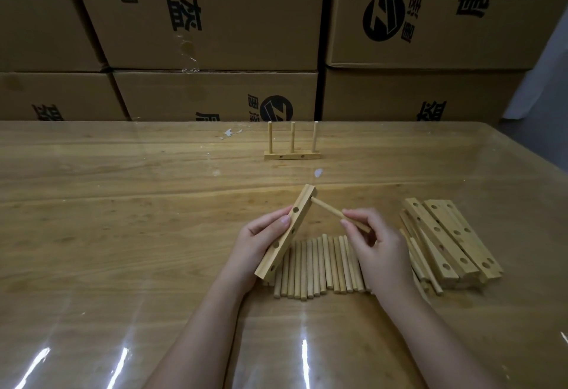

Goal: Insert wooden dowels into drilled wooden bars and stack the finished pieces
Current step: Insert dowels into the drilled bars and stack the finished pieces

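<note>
My left hand [259, 242] grips a drilled wooden bar [284, 235], tilted with its far end up and its holes facing right. My right hand [373, 242] pinches a wooden dowel [329, 208] whose far tip sits at the bar's top hole. Below my hands a row of loose dowels [316, 267] lies side by side on the table. A pile of drilled bars [448, 242] lies to the right. Farther back stands a finished piece [292, 155], a bar with three upright dowels.
The wooden table [123, 204] is covered with a glossy clear sheet. Stacked cardboard boxes [215, 19] form a wall right behind the table's far edge. A small white scrap [229, 133] lies near that edge.
</note>
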The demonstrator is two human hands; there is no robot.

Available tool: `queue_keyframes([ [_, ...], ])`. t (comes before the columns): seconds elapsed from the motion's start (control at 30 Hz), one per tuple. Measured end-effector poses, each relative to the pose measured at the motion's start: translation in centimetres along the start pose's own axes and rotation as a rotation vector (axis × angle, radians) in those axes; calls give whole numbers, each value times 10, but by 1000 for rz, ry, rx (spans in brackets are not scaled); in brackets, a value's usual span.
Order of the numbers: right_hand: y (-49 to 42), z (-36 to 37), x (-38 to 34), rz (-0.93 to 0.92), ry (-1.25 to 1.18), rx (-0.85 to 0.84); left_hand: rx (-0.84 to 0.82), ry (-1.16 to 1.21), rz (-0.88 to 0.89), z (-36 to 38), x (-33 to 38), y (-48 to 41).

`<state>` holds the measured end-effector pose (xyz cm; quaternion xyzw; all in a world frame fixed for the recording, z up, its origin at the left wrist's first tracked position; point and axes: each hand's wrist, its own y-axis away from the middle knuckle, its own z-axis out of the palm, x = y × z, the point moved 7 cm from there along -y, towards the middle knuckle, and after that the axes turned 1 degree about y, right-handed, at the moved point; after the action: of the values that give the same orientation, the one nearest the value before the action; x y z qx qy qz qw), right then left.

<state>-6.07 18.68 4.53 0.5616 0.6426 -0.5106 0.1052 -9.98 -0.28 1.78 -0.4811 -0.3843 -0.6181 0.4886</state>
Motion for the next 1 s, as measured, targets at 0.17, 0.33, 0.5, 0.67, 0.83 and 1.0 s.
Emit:
queue_keyframes([
  [0.17,-1,-1,0,-14,-4,11,9,1,0,0,-1,0],
  [0.33,-1,-1,1,-23,12,20,7,-35,13,0,-1,1],
  [0.5,0,-2,1,-20,19,20,6,-56,16,1,0,1],
  [0.67,-1,-3,2,-9,41,22,2,-46,5,1,0,2],
  [0.83,0,-3,2,6,59,24,7,-56,0,0,-2,1],
  [1.0,2,-2,1,19,30,13,4,-63,4,0,-2,1],
])
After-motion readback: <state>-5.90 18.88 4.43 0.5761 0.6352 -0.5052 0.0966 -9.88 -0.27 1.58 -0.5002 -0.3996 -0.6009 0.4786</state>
